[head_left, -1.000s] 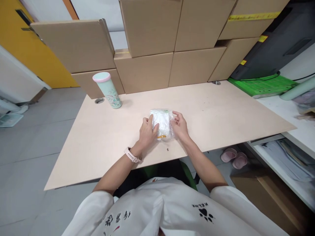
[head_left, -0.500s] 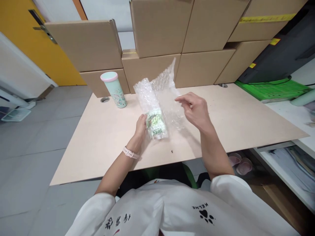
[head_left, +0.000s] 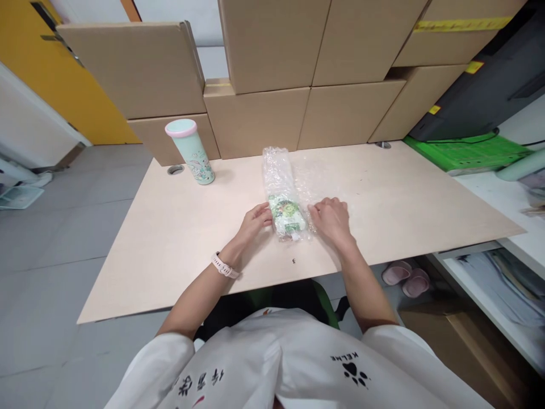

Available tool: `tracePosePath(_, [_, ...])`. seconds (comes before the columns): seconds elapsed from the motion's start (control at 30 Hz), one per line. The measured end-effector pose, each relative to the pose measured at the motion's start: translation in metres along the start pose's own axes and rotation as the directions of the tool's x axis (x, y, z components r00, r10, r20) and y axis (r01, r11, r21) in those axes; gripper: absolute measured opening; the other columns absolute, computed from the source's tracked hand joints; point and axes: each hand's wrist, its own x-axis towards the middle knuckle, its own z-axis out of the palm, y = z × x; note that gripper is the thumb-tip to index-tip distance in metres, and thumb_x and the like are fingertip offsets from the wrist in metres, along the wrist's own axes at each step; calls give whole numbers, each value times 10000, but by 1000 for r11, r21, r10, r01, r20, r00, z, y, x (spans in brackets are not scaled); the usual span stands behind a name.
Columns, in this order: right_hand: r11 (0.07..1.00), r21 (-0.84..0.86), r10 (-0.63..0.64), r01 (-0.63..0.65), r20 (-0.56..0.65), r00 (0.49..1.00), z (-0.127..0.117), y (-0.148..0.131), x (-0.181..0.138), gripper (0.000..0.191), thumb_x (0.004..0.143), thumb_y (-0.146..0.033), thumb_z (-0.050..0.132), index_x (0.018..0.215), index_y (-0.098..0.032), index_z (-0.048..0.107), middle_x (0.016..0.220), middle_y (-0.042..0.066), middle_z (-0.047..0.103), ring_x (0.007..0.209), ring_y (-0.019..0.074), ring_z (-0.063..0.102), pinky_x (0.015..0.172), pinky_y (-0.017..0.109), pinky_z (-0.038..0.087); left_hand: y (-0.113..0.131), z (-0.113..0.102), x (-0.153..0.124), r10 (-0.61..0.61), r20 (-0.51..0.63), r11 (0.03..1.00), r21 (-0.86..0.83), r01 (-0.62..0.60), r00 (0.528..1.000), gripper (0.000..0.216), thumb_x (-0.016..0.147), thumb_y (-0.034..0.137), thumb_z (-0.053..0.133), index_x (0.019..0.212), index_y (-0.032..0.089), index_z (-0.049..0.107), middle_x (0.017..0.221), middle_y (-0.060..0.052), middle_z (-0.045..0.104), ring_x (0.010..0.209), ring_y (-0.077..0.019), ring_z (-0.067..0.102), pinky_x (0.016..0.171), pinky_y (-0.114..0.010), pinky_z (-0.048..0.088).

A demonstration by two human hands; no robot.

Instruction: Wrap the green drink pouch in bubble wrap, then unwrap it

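A sheet of clear bubble wrap [head_left: 298, 179] lies partly unrolled on the light wooden desk [head_left: 179, 244]. Its left part is still rolled around a small green-and-white patterned item [head_left: 287, 215]. My left hand [head_left: 255, 220] touches the left side of that roll, fingers curled against it. My right hand [head_left: 331, 218] lies flat on the spread wrap just right of the item, fingers stretched out. A pink watch band is on my left wrist.
A mint tumbler [head_left: 191, 151] with a pink lid stands at the back left beside a cable hole [head_left: 175, 169]. Cardboard boxes [head_left: 272, 51] are stacked along the back edge. A green mat [head_left: 464, 152] and a black case sit at the right.
The wrap was a closed bundle held by both hands, then my right hand lifted the loose sheet up and open. Now the sheet lies flat on the desk and my right hand presses on it.
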Motion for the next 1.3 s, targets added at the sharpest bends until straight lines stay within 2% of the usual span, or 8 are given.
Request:
tracePosePath(0.17, [931, 350, 39, -100, 178, 983, 4, -10, -3, 517, 982, -555, 398, 667, -198, 598, 826, 103, 657, 918, 286, 589, 910, 494, 439, 5, 6, -6, -45, 61, 989, -137, 53, 997, 425, 823, 278, 756, 1227, 164, 688, 1167, -108, 730, 980, -173, 686, 930, -324, 513])
tracePosePath(0.27, [690, 710, 6, -142, 191, 982, -11, -15, -1, 515, 952, -662, 429, 867, -207, 654, 970, 78, 706, 1008, 257, 636, 954, 429, 473, 7, 8, -10, -77, 196, 984, -141, 106, 978, 419, 836, 435, 742, 1125, 132, 732, 1110, -128, 738, 950, -189, 685, 904, -321, 509])
tracePosePath(0.37, [513, 858, -233, -12, 153, 960, -27, -33, -2, 498, 982, -649, 403, 1090, -253, 686, 1318, 64, 656, 1287, 238, 561, 1128, 434, 387, 11, 6, -9, -93, 220, 990, -81, 113, 971, 486, 870, 567, 655, 1049, 126, 751, 1097, -147, 742, 985, -237, 679, 893, -342, 504])
tracePosePath(0.5, [615, 769, -470, 173, 182, 864, -24, -62, -13, 508, 989, -632, 414, 1350, -328, 603, 1543, 37, 493, 1492, 241, 347, 1226, 504, 247, 21, -14, 2, -42, -228, 996, -86, 23, 973, 390, 932, 471, 539, 1050, 139, 707, 1122, -131, 716, 980, -213, 666, 822, -303, 509])
tracePosePath(0.63, [833, 537, -300, 133, 235, 925, 3, -63, -33, 629, 1028, -599, 293, 1582, -302, 298, 1677, 58, 249, 1564, 243, 163, 1247, 549, 163, 32, -39, 8, 231, -576, 972, 171, -161, 784, 336, 827, 246, 595, 1152, 179, 651, 1246, -88, 652, 1081, -180, 615, 891, -280, 482])
tracePosePath(0.93, [976, 195, -162, 98, 351, 922, 21, 5, -35, 611, 1052, -462, 177, 1590, -198, 294, 1657, 80, 300, 1545, 236, 234, 1244, 491, 205, 12, -21, -2, 221, -239, 914, 390, -115, 945, 362, 759, 225, 647, 1111, 159, 703, 953, -63, 698, 884, -188, 628, 857, -322, 495])
tracePosePath(1.17, [974, 54, 214, -218, 73, 974, 18, 32, -25, 603, 981, -545, 382, 1336, -114, 609, 1546, 218, 443, 1439, 396, 367, 1135, 600, 317, 10, -16, -3, 139, -105, 940, 326, -98, 985, 379, 800, 250, 682, 1166, 157, 703, 1215, -123, 691, 1084, -226, 632, 1043, -404, 450])
tracePosePath(1.3, [922, 304, 253, -239, -5, 968, 27, 34, -18, 493, 924, -563, 480, 1091, -165, 719, 1359, 181, 619, 1344, 368, 464, 1115, 581, 350, 7, -3, -8, 22, 110, 988, 152, -39, 994, 512, 811, 281, 734, 1308, 194, 650, 1442, -139, 582, 1310, -265, 553, 1166, -453, 358])
